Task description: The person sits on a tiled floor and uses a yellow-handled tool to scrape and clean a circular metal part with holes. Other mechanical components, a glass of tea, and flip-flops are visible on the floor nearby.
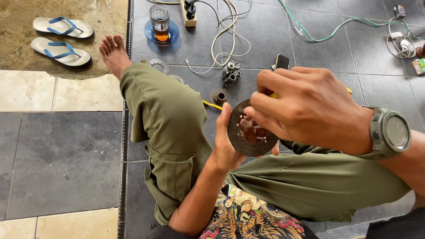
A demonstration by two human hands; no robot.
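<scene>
Right hand [310,108]: closed over a yellow-handled tool [212,105], shaft mostly hidden under the fingers.
Left hand [228,141]: curled round the round metal disc [250,144], held above the lap.
Disc: upper edge covered by the right hand.
Gear [218,96]: on the tiles, partly behind the thumb.

Small green-and-cream box [419,66] — floor, far right edge.
</scene>
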